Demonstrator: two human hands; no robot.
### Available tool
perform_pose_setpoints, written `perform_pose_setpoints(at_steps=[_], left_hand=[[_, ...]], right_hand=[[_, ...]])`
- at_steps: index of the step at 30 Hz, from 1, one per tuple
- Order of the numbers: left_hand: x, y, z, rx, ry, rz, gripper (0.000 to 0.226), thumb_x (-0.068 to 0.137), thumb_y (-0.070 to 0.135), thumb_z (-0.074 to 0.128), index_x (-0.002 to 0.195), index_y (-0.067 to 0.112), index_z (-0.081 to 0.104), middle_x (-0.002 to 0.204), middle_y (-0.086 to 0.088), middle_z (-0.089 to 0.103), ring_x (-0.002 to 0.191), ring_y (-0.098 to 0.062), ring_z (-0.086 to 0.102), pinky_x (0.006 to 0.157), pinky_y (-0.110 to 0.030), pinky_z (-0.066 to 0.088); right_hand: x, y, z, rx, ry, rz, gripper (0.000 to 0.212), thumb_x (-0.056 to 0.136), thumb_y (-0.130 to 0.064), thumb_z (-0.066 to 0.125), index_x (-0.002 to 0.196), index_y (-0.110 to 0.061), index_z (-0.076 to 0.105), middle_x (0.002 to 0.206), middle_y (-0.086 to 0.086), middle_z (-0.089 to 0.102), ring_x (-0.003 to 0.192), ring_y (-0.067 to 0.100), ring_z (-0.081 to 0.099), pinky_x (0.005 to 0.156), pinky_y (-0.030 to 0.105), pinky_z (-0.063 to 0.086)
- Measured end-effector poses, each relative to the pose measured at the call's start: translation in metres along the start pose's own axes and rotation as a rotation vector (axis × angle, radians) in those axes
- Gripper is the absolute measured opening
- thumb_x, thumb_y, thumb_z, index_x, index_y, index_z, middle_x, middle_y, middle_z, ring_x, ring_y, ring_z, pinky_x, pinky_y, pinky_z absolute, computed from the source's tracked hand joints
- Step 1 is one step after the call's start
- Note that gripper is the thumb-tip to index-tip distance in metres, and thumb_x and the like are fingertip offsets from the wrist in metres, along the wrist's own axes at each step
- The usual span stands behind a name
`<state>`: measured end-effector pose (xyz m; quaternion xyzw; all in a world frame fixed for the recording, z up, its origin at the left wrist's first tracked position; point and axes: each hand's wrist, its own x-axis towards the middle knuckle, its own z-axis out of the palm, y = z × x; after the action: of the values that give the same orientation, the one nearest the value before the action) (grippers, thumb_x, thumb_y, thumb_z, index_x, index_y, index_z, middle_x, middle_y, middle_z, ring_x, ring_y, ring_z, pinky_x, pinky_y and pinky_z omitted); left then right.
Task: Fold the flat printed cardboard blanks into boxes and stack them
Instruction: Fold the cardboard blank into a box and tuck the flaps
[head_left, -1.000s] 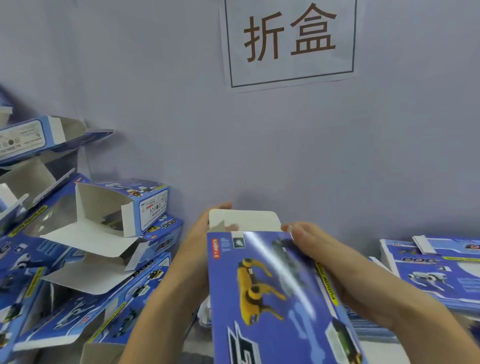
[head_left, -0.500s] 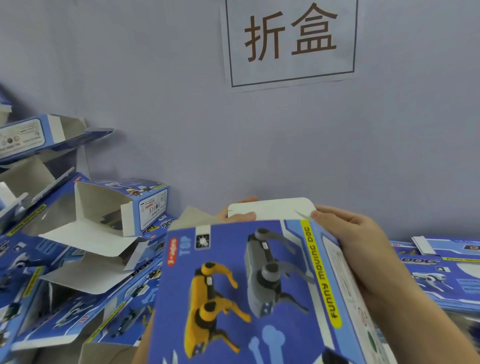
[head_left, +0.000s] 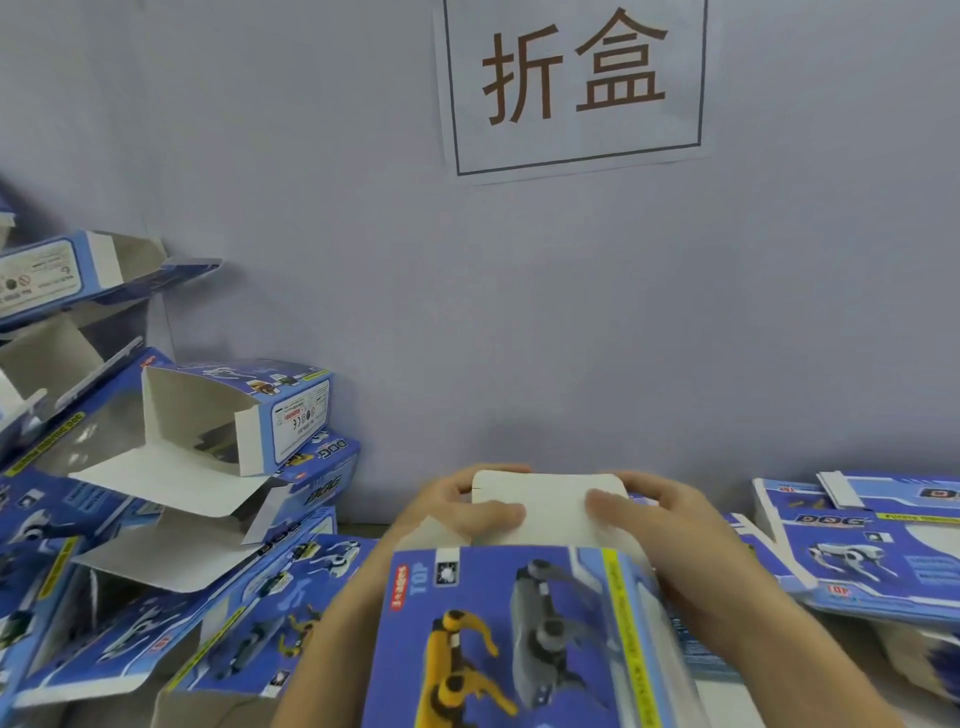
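A blue printed box (head_left: 519, 639) with a yellow and a grey robot dog on its face fills the lower centre, its far end pointing at the wall. Its white end flap (head_left: 550, 512) is bent toward me. My left hand (head_left: 457, 506) grips the flap's left side, thumb on top and fingers behind. My right hand (head_left: 660, 525) grips the right side the same way, its palm against the box's right wall. A pile of folded boxes (head_left: 197, 457) with open ends stands at the left. Flat blanks (head_left: 857, 545) lie stacked at the right.
A grey wall (head_left: 519, 312) rises close behind the work, with a paper sign (head_left: 571, 83) taped high on it. The folded pile leans from the left edge to the middle. The table shows only as a strip (head_left: 363, 530) by the wall.
The box has dropped lower and turned square to me. The white end flap, upright before, now bends toward me, and both thumbs have come onto its top face.
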<state>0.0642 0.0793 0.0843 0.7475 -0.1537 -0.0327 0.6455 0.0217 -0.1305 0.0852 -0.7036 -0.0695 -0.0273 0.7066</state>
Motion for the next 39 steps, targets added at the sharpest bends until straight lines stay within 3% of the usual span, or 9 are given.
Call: perform_pose_setpoints(at_steps=[3, 13, 21, 25, 30, 33, 35, 37, 39], left_hand=[[-0.003, -0.005, 0.001, 0.011, 0.051, 0.045, 0.046, 0.069, 0.03, 0.087, 0.11, 0.025, 0.068, 0.088, 0.01, 0.077, 0.082, -0.007, 0.074, 0.064, -0.019, 0.056], [-0.014, 0.005, 0.001, 0.031, 0.105, 0.106, 0.032, 0.081, 0.017, 0.072, 0.112, 0.019, 0.068, 0.088, 0.005, 0.077, 0.082, -0.014, 0.075, 0.062, -0.022, 0.058], [-0.017, 0.011, 0.003, 0.009, 0.144, 0.113, 0.021, 0.078, 0.001, 0.075, 0.075, 0.021, 0.079, 0.077, -0.003, 0.077, 0.068, -0.015, 0.073, 0.056, -0.024, 0.058], [-0.021, 0.016, 0.002, -0.011, 0.167, 0.059, 0.022, 0.084, 0.001, 0.071, 0.1, 0.015, 0.075, 0.085, -0.006, 0.077, 0.071, -0.018, 0.073, 0.061, -0.028, 0.061], [-0.024, 0.018, -0.007, -0.032, 0.374, 0.072, 0.022, 0.091, 0.011, 0.066, 0.111, 0.021, 0.064, 0.065, 0.009, 0.073, 0.054, -0.005, 0.069, 0.046, -0.017, 0.053], [-0.027, 0.022, -0.009, -0.083, 0.526, 0.094, 0.018, 0.092, 0.015, 0.066, 0.11, 0.018, 0.063, 0.06, 0.013, 0.068, 0.049, -0.002, 0.064, 0.04, -0.01, 0.045], [-0.037, 0.024, -0.015, -0.151, 0.549, 0.071, 0.026, 0.095, 0.021, 0.063, 0.121, 0.016, 0.061, 0.095, 0.004, 0.068, 0.079, -0.009, 0.068, 0.058, -0.008, 0.046], [-0.043, 0.03, -0.021, -0.431, 0.545, 0.007, 0.032, 0.1, 0.018, 0.056, 0.131, 0.01, 0.056, 0.12, -0.009, 0.06, 0.108, -0.025, 0.061, 0.072, -0.01, 0.044], [-0.045, 0.035, -0.011, -0.385, 0.482, 0.044, 0.026, 0.102, 0.019, 0.05, 0.125, 0.01, 0.059, 0.109, -0.01, 0.068, 0.088, -0.019, 0.068, 0.058, -0.009, 0.046]], right_hand=[[0.002, 0.002, 0.006, 0.061, 0.04, -0.026, 0.011, 0.092, -0.013, 0.065, 0.096, -0.02, 0.072, 0.085, 0.013, 0.077, 0.073, 0.036, 0.074, 0.075, 0.052, 0.059], [0.0, 0.0, 0.005, 0.16, 0.055, -0.05, 0.013, 0.091, -0.01, 0.068, 0.1, -0.018, 0.071, 0.09, 0.014, 0.076, 0.072, 0.037, 0.074, 0.057, 0.042, 0.061], [0.002, 0.002, 0.006, 0.061, 0.097, -0.081, 0.024, 0.09, -0.003, 0.067, 0.075, -0.018, 0.076, 0.078, 0.024, 0.072, 0.059, 0.032, 0.068, 0.061, 0.04, 0.054], [-0.001, 0.0, 0.006, 0.123, -0.052, -0.004, 0.017, 0.094, -0.02, 0.064, 0.108, -0.027, 0.069, 0.092, 0.014, 0.076, 0.075, 0.033, 0.075, 0.075, 0.047, 0.059], [-0.01, -0.014, 0.0, 0.142, -0.277, -0.054, 0.047, 0.106, -0.023, 0.038, 0.15, -0.004, 0.033, 0.089, -0.016, 0.061, 0.052, -0.027, 0.051, 0.058, 0.0, 0.042], [-0.007, -0.028, 0.004, -0.097, -0.409, -0.04, 0.054, 0.102, -0.025, 0.053, 0.152, -0.03, 0.033, 0.07, 0.006, 0.063, 0.053, -0.015, 0.06, 0.056, 0.008, 0.046], [-0.012, -0.037, 0.008, -0.16, -0.459, -0.03, 0.069, 0.072, -0.053, 0.08, 0.13, -0.059, 0.043, 0.099, -0.004, 0.075, 0.083, 0.014, 0.076, 0.066, 0.025, 0.058], [-0.018, -0.029, 0.001, -0.107, -0.408, -0.077, 0.078, 0.053, -0.057, 0.086, 0.121, -0.06, 0.049, 0.109, -0.007, 0.074, 0.09, 0.028, 0.075, 0.072, 0.038, 0.061], [-0.012, -0.028, -0.002, -0.032, -0.295, -0.165, 0.081, 0.05, -0.056, 0.087, 0.123, -0.056, 0.052, 0.11, -0.004, 0.074, 0.091, 0.029, 0.075, 0.076, 0.043, 0.061]])
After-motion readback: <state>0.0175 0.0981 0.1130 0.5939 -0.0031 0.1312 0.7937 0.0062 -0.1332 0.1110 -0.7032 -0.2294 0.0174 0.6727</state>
